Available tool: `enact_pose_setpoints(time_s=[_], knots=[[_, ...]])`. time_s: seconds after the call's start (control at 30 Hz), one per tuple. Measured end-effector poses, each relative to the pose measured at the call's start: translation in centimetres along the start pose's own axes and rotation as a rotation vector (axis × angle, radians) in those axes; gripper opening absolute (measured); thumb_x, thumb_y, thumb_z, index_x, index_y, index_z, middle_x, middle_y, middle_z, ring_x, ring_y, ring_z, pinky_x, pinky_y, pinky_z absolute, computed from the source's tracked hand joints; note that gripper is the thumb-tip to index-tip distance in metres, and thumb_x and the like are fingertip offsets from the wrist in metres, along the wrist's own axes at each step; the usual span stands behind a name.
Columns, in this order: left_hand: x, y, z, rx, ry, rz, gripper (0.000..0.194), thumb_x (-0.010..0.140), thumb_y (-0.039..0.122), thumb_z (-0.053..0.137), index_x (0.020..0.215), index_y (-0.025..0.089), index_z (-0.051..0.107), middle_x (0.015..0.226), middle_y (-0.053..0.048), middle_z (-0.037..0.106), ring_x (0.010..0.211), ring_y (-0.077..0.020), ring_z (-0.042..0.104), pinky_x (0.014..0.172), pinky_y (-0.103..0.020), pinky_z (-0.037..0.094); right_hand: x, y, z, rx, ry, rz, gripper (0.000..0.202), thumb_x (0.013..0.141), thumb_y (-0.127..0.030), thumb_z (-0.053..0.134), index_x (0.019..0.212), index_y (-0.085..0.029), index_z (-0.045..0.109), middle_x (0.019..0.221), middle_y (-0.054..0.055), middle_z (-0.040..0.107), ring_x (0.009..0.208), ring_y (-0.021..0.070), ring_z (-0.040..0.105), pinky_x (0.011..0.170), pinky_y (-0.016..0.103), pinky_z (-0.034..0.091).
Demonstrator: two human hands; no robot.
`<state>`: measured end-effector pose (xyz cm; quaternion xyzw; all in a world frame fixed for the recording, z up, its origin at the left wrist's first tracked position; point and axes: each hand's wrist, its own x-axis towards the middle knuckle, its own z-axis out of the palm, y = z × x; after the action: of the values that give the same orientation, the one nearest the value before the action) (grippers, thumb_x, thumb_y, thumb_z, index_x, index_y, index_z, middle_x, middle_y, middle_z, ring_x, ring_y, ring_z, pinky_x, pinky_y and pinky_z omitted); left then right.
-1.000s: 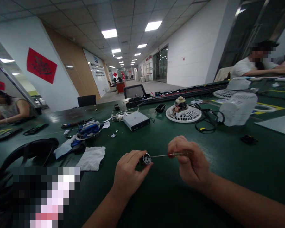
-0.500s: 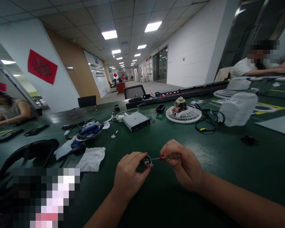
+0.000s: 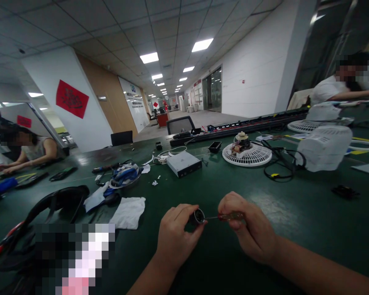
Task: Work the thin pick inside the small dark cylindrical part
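Between the thumb and fingers of my left hand (image 3: 178,231) is a small dark round part (image 3: 199,216) with a pale rim, its hollow end facing right. My right hand (image 3: 249,227) is closed around the clear, reddish handle of a screwdriver (image 3: 232,216). The screwdriver's thin shaft points left, and its tip is at the lower right of the part's rim. Whether the tip touches the rim I cannot tell. Both hands are just above the dark green tabletop (image 3: 215,262).
Ahead lie a silver disc drive (image 3: 184,164), a white fan grille with a motor (image 3: 247,155) and a black tray (image 3: 215,146). At right are a white housing (image 3: 324,147) and black cables (image 3: 283,162). White cloth (image 3: 129,213) lies left. People sit at both sides.
The screwdriver's tip has come out of the hollow of the round part to its rim. The view has turned slightly left and up, so everything appears further right and lower.
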<state>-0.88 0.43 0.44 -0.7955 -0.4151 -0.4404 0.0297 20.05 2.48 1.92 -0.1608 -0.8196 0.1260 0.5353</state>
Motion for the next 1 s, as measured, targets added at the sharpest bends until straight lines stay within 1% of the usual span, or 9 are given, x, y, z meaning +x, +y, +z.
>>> enact_pose_setpoints(time_s=[0.1, 0.17, 0.3, 0.47, 0.67, 0.8, 0.9, 1.0], knots=[[0.06, -0.02, 0.01, -0.008, -0.004, 0.000, 0.030, 0.080, 0.019, 0.074, 0.108, 0.021, 0.064, 0.099, -0.006, 0.072, 0.088, -0.0223, 0.069, 0.076, -0.039, 0.058, 0.14, -0.08, -0.03, 0.032, 0.076, -0.035, 0.018, 0.103, -0.033, 0.037, 0.104, -0.022, 0.051, 0.078, 0.003, 0.056, 0.068, 0.0198, 0.052, 0.062, 0.035, 0.042], [0.07, -0.03, 0.01, -0.011, -0.001, 0.023, 0.031, 0.080, 0.020, 0.075, 0.109, 0.020, 0.064, 0.099, -0.006, 0.073, 0.088, -0.0226, 0.069, 0.076, -0.039, 0.058, 0.20, -0.11, -0.03, 0.016, 0.095, -0.043, 0.016, 0.102, -0.031, 0.038, 0.106, -0.022, 0.051, 0.078, 0.003, 0.056, 0.068, 0.0198, 0.053, 0.062, 0.035, 0.042], [0.09, -0.04, -0.07, 0.003, -0.035, 0.058, 0.029, 0.081, 0.021, 0.074, 0.108, 0.020, 0.063, 0.098, -0.006, 0.073, 0.086, -0.0223, 0.069, 0.074, -0.038, 0.057, 0.18, -0.07, 0.00, -0.039, 0.053, -0.002, 0.019, 0.103, -0.032, 0.037, 0.103, -0.022, 0.053, 0.077, 0.003, 0.056, 0.068, 0.0198, 0.053, 0.061, 0.034, 0.043], [0.06, -0.19, -0.12, 0.005, -0.015, 0.014, 0.032, 0.080, 0.020, 0.075, 0.110, 0.020, 0.063, 0.100, -0.006, 0.072, 0.089, -0.0225, 0.069, 0.077, -0.039, 0.057, -0.06, 0.07, -0.15, 0.033, 0.099, -0.011, 0.017, 0.103, -0.033, 0.037, 0.107, -0.024, 0.050, 0.080, 0.003, 0.056, 0.069, 0.0196, 0.053, 0.062, 0.035, 0.043], [0.10, -0.70, -0.10, 0.006, -0.016, 0.009, 0.032, 0.079, 0.017, 0.075, 0.108, 0.020, 0.064, 0.100, -0.006, 0.072, 0.089, -0.0227, 0.069, 0.077, -0.040, 0.058, -0.23, 0.06, -0.08, 0.031, -0.008, 0.001, 0.015, 0.102, -0.032, 0.039, 0.109, -0.024, 0.051, 0.082, 0.003, 0.058, 0.070, 0.0193, 0.054, 0.062, 0.034, 0.044], [0.20, -0.71, -0.14, -0.008, -0.013, -0.004, 0.032, 0.080, 0.018, 0.074, 0.110, 0.020, 0.063, 0.101, -0.006, 0.072, 0.090, -0.0226, 0.068, 0.079, -0.041, 0.058, -0.15, 0.08, -0.03, 0.051, 0.018, -0.041, 0.017, 0.102, -0.030, 0.038, 0.112, -0.024, 0.050, 0.083, 0.004, 0.059, 0.071, 0.0195, 0.054, 0.063, 0.036, 0.045], [0.23, -0.53, -0.20, -0.003, -0.017, 0.007, 0.031, 0.080, 0.018, 0.074, 0.109, 0.020, 0.064, 0.100, -0.006, 0.072, 0.089, -0.0224, 0.068, 0.079, -0.041, 0.058, -0.01, 0.01, -0.04, 0.041, 0.040, -0.035, 0.016, 0.102, -0.029, 0.039, 0.111, -0.024, 0.051, 0.082, 0.004, 0.059, 0.070, 0.0194, 0.055, 0.062, 0.035, 0.045], [0.16, -0.37, -0.23, 0.004, -0.015, 0.012, 0.030, 0.080, 0.018, 0.073, 0.108, 0.019, 0.064, 0.099, -0.007, 0.072, 0.089, -0.0228, 0.069, 0.078, -0.041, 0.058, 0.07, -0.05, -0.06, 0.015, 0.030, -0.017, 0.015, 0.101, -0.027, 0.039, 0.110, -0.023, 0.052, 0.082, 0.004, 0.060, 0.070, 0.0192, 0.056, 0.061, 0.034, 0.046]])
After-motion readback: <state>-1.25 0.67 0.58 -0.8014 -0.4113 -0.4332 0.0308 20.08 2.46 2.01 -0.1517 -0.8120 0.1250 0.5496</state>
